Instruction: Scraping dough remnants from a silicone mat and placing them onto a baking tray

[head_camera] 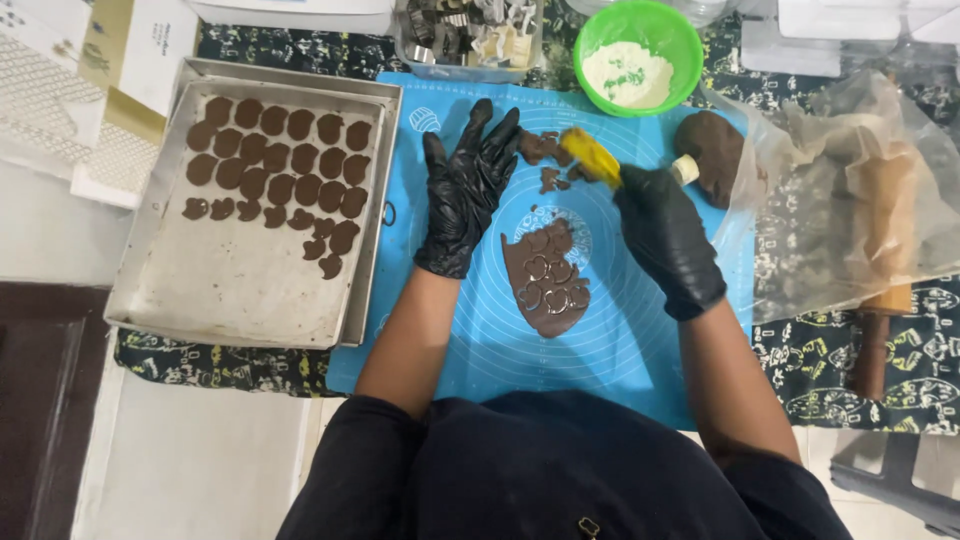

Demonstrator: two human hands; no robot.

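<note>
Head view shows two hands in black gloves over a blue baking mat (620,340) that is spread on the worktop. The left hand (468,190) is laid flat on the mat with its fingers spread wide, so its grip is released and nothing is held. The right hand (665,235) is clenched around a yellow tool (592,157), which is pointed up and to the left, toward small scraps of brown dough (545,150) just beside the left fingertips. It cannot be told what kind of tool it is. A flat sheet of brown dough (545,268) is seen on the mat between the two hands, and heart shapes are pressed into it. A metal baking tray (230,285) is placed to the left of the mat, and rows of brown cut-out cookies (280,180) are lined up in its top half. A green bowl (600,35) with white flour inside is set at the top edge of the mat. A lump of brown dough (712,150) is found to the right of the yellow tool, next to a clear plastic bag (850,200). A wooden rolling pin (880,260) is covered partly by that bag. A clear box of metal cutters (470,35) is seen left of the bowl.
</note>
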